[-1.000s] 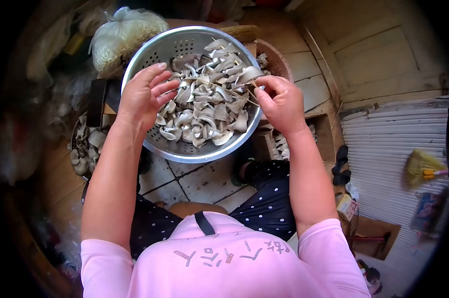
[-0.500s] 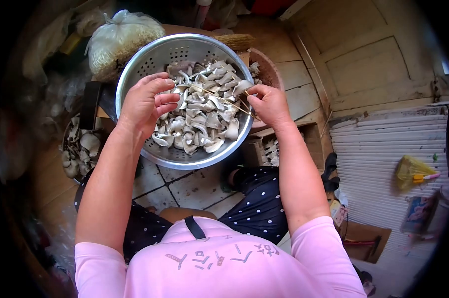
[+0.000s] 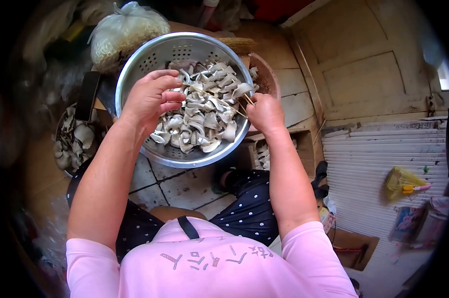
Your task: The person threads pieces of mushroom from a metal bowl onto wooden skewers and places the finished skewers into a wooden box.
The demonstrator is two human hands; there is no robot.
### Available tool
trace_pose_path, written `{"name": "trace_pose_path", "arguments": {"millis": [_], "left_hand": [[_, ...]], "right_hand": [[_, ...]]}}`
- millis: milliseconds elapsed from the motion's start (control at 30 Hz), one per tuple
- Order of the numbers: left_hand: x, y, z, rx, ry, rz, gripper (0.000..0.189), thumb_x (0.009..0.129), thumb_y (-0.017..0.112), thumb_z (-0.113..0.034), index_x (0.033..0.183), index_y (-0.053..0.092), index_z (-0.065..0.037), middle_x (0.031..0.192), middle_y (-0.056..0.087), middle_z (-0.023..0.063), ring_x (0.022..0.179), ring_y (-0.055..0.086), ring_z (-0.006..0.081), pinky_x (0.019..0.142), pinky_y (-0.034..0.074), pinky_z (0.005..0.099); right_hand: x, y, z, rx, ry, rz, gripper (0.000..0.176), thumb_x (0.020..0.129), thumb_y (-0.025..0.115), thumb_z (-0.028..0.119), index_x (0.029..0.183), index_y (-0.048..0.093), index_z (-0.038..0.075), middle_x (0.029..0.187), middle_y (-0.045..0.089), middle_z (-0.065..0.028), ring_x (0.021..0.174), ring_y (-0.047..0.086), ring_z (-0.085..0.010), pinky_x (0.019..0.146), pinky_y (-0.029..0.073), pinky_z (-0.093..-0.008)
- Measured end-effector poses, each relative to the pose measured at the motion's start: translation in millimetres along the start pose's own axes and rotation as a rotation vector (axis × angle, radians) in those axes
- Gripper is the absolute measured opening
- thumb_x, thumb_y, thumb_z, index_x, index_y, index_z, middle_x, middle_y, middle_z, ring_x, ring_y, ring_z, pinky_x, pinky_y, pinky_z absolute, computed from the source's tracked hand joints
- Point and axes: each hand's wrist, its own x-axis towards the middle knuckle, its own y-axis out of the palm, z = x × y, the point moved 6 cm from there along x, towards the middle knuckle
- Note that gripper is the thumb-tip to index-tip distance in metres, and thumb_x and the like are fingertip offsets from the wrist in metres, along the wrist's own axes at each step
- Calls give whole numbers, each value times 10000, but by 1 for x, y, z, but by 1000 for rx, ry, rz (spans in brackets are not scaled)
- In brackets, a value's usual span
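Note:
A large metal colander [image 3: 150,52] holds a heap of grey-white oyster mushroom pieces [image 3: 197,121]. My right hand [image 3: 265,113] is closed in a fist at the colander's right rim, around thin bamboo skewers [image 3: 248,99] whose ends stick out toward the mushrooms. A larger mushroom piece [image 3: 242,90] sits right beside those ends. Another thin stick [image 3: 209,94] slants across the heap toward the same hand. Over the left side of the colander hovers my left hand [image 3: 157,97], its fingers curved and apart with nothing between them.
Behind the colander on the left stands a clear plastic bag [image 3: 128,37] of pale contents. A pink basin [image 3: 265,74] and a cardboard box [image 3: 304,149] with more mushroom pieces are at the right. More mushrooms fill a container [image 3: 78,141] at the left. A wooden door [image 3: 368,64] is at the far right.
My right hand has rolled over from a fingertip pinch into a fist around the skewers. My left hand has shifted slightly right over the mushrooms. The whole view has tilted a little.

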Motion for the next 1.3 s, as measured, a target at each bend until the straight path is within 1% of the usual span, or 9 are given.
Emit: {"name": "trace_pose_path", "arguments": {"millis": [67,133,233,500,567,700,767,867,1300], "left_hand": [[-1,2,0,11,-10,22,430,846,659,-150,1216,507,10,1010,616,99,782,656,157,724,539,282],[0,0,-1,12,-8,28,418,850,656,-150,1209,510,5,1007,618,97,783,656,155,723,538,280],[-1,0,-2,14,-8,32,402,855,652,-151,1201,512,0,999,622,95,783,654,151,721,537,278],[-1,3,-2,24,-4,51,392,858,650,-154,1194,512,-4,984,635,90,779,656,139,709,544,270],[-2,3,-2,10,-2,42,367,820,668,-163,1135,546,-22,951,617,62,778,637,146,671,524,258],[0,2,-1,26,-9,61,359,860,650,-152,1169,532,-12,980,637,81,771,662,134,702,552,261],[0,2,0,24,-5,57,342,862,648,-149,1156,540,-11,974,639,79,769,664,133,696,554,259],[0,2,-1,40,-6,49,340,862,649,-148,1154,541,-12,967,641,77,764,666,132,692,556,256],[-1,4,-1,69,-5,53,332,868,655,-161,1149,547,-22,955,653,74,759,668,128,678,557,246]], "right_hand": [[2,5,-3,0,8,10,240,773,598,198,936,705,57,901,683,-177,855,645,-365,799,513,-423],[6,8,-6,166,73,52,214,764,612,169,909,698,38,819,684,-167,779,655,-339,736,512,-398],[5,3,-6,308,183,80,164,774,602,152,856,690,41,824,682,-180,794,660,-323,760,510,-401],[8,18,-9,340,199,107,175,746,636,154,861,703,40,815,689,-169,766,664,-311,744,515,-375],[9,24,-8,294,127,126,147,744,648,109,845,685,8,687,655,-96,638,620,-173,622,495,-316],[10,27,-10,330,123,165,173,753,667,132,867,691,4,694,658,-100,650,620,-161,617,495,-308],[8,24,-10,420,187,149,209,736,652,197,859,709,38,822,694,-166,781,674,-293,755,520,-370],[7,13,-6,369,151,32,245,753,654,242,859,702,27,813,695,-162,771,673,-292,753,521,-366],[0,-10,6,548,128,-63,262,798,648,282,842,711,31,707,688,-95,650,651,-187,661,510,-327]]}}
